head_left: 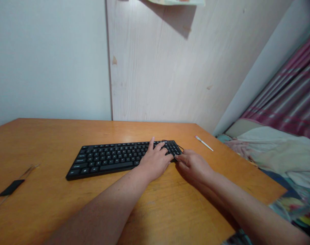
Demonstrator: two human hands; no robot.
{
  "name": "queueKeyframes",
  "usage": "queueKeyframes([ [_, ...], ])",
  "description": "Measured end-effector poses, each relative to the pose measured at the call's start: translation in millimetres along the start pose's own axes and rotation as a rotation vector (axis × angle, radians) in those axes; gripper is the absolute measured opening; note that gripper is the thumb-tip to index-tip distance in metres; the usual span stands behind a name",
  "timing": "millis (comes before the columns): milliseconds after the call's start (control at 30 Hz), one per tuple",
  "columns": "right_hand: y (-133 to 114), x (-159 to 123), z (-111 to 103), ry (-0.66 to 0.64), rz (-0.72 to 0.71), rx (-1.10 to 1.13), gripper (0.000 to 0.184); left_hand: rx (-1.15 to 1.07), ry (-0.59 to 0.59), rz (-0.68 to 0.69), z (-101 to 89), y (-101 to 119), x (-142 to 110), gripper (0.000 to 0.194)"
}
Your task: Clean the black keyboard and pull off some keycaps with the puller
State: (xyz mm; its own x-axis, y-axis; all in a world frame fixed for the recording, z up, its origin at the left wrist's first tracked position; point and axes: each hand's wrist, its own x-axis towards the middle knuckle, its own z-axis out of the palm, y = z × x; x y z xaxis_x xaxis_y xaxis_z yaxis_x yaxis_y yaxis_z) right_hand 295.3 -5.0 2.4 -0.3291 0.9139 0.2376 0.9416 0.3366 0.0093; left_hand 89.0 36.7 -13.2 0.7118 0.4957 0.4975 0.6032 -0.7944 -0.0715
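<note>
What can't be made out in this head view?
- Keys under the left hand and right hand: hidden by those hands, at the keyboard's right end.
- Key labels: too small to read.
- Paper: cut off by the top edge.
- Black strip: too blurred to identify.
- Cable: its route is hidden behind the keyboard.

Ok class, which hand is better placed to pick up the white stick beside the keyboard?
Probably the right hand: it sits at the right end of the keyboard, nearest the white stick. The left hand lies on the keys, farther off.
</note>
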Motion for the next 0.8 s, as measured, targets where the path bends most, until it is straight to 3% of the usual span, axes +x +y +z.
queueKeyframes([
  [300, 14.8, 6.1, -21.1, -0.098, -0.024, 0.171, 0.026, -0.003, 0.009, 0.005, 0.4, -0.3, -0.8, 0.019],
  [467, 25.6, 40.5, -25.0, -0.054, 0.021, 0.204, 0.029, 0.003, 0.005, -0.001, -1.1, 0.8, -1.1, 0.018],
  [800, 11.8, 107.7, -5.9, -0.114, 0.074, 0.054, 0.035, 0.058, 0.000, -0.033, -1.7, 1.3, 1.8, 0.025],
])
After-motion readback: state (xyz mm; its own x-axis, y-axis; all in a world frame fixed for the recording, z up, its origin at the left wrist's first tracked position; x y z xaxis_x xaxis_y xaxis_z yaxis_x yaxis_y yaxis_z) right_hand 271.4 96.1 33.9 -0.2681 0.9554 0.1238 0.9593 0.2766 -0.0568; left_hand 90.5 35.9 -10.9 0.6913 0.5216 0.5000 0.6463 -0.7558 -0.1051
